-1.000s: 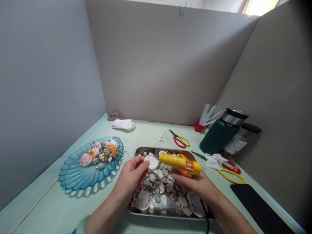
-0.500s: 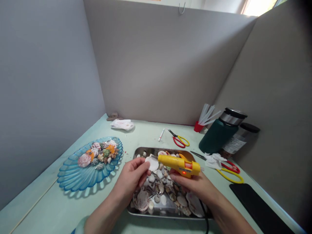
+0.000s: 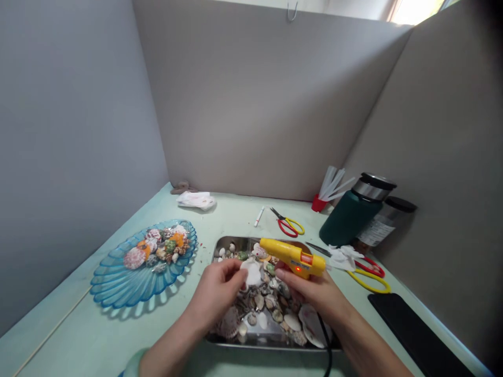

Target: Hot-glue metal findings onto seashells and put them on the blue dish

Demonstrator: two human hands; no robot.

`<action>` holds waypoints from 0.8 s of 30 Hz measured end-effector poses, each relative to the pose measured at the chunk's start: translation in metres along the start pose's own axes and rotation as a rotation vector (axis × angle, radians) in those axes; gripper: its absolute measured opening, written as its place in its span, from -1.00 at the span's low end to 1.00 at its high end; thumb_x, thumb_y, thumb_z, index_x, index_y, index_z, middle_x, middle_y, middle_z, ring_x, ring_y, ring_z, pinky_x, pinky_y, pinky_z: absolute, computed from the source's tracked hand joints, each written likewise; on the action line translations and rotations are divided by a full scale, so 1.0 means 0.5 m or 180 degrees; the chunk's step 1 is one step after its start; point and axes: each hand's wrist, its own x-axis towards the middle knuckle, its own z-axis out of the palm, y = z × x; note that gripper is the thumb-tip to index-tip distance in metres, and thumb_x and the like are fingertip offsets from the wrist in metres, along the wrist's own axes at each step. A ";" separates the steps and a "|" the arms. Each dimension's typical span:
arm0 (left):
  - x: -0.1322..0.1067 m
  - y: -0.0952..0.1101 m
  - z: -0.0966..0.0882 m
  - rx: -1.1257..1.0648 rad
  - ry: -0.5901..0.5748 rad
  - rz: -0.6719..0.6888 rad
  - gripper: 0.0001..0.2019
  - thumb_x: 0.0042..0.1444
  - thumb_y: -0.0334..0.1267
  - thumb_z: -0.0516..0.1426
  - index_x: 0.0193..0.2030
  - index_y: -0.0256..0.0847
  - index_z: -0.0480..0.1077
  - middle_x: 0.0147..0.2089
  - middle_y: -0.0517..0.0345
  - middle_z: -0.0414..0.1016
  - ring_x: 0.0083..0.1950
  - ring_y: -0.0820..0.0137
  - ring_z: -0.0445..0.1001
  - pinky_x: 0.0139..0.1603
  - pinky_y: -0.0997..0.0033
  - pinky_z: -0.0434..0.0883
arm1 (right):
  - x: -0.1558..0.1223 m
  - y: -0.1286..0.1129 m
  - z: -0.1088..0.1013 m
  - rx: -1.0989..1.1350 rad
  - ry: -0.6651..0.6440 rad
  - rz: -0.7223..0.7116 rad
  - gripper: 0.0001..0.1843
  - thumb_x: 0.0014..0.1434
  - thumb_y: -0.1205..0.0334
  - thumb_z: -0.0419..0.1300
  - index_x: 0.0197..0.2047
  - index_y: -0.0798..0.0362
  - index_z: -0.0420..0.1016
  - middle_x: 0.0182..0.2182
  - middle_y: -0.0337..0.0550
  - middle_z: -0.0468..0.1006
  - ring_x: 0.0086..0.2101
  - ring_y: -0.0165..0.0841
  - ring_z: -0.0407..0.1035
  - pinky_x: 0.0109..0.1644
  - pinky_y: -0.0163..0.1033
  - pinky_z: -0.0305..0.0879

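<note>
Between the thumb and fingers of my left hand (image 3: 220, 285) is a white seashell (image 3: 252, 273), held over the metal tray (image 3: 271, 346). My right hand (image 3: 308, 288) grips a yellow hot glue gun (image 3: 293, 257) with a red light lit on its side. The gun points left, and its nozzle tip is hard to make out just above the shell. A black cord (image 3: 325, 335) hangs from the gun. Many loose shells (image 3: 259, 302) of different sizes lie in the tray below both hands.
On the left stands a blue scalloped plate (image 3: 129, 285) bearing a cluster of shells. Behind the tray lie scissors (image 3: 288, 225) and a white stick (image 3: 259, 216). To the right are a green bottle (image 3: 349, 217), larger scissors (image 3: 371, 280), crumpled tissue (image 3: 343, 257) and a black phone-like slab (image 3: 416, 332).
The white shell has moved slightly right and down in my left hand, turning a little. The glue gun has shifted slightly right, its nozzle lifting away from the shell's upper edge.
</note>
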 end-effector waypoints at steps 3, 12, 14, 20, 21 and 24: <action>0.007 -0.007 0.007 0.0865 0.0096 0.0525 -0.85 0.02 -0.27 0.11 -0.43 -0.17 0.51 -0.49 0.12 0.50 -0.44 0.33 0.38 -0.41 0.47 0.17 | -0.001 -0.008 0.005 0.0044 0.0081 0.0041 -0.71 -0.02 0.05 0.32 -0.33 0.09 0.45 -0.69 -0.37 0.26 -0.69 -0.53 0.09 -0.66 -0.39 0.02; 0.017 0.001 0.011 0.0958 0.0476 0.0261 -0.80 -0.03 -0.23 0.18 -0.23 -0.17 0.48 -0.57 0.18 0.40 -0.48 0.32 0.35 -0.41 0.43 0.15 | -0.005 -0.020 0.014 0.0155 0.0160 0.0041 -0.73 -0.04 0.08 0.32 -0.37 0.10 0.45 -0.68 -0.37 0.26 -0.69 -0.55 0.08 -0.65 -0.40 0.01; 0.014 0.013 0.001 -0.0041 0.0366 -0.0248 -0.81 -0.03 -0.24 0.18 -0.24 -0.19 0.47 -0.53 0.20 0.40 -0.48 0.38 0.35 -0.46 0.47 0.17 | -0.005 -0.020 0.013 0.0156 0.0168 0.0054 -0.74 -0.04 0.09 0.32 -0.37 0.09 0.45 -0.66 -0.36 0.28 -0.68 -0.54 0.09 -0.65 -0.40 0.02; 0.005 0.009 -0.015 -0.2389 -0.0646 -0.1085 -0.76 -0.21 -0.58 0.26 -0.32 -0.35 0.48 -0.26 -0.02 0.55 -0.17 0.34 0.50 -0.18 0.47 0.38 | -0.003 -0.017 0.013 0.0212 0.0173 -0.0016 -0.75 -0.02 0.10 0.32 -0.33 0.07 0.44 -0.64 -0.36 0.27 -0.67 -0.55 0.09 -0.66 -0.42 0.04; 0.003 0.007 -0.015 -0.2497 -0.0755 -0.1092 -0.76 -0.19 -0.58 0.26 -0.31 -0.37 0.49 -0.25 -0.05 0.56 -0.14 0.32 0.51 -0.10 0.42 0.39 | -0.003 -0.017 0.012 0.0211 0.0170 -0.0023 -0.75 -0.01 0.10 0.32 -0.33 0.07 0.44 -0.64 -0.36 0.27 -0.67 -0.55 0.09 -0.66 -0.42 0.04; -0.002 0.006 -0.011 -0.2667 -0.0816 -0.1086 -0.78 -0.10 -0.54 0.26 -0.25 -0.34 0.49 -0.18 -0.07 0.57 -0.02 0.26 0.49 0.03 0.33 0.38 | -0.003 -0.013 0.010 0.0220 0.0098 -0.0055 -0.75 0.01 0.10 0.31 -0.31 0.07 0.44 -0.61 -0.34 0.29 -0.66 -0.56 0.10 -0.65 -0.42 0.05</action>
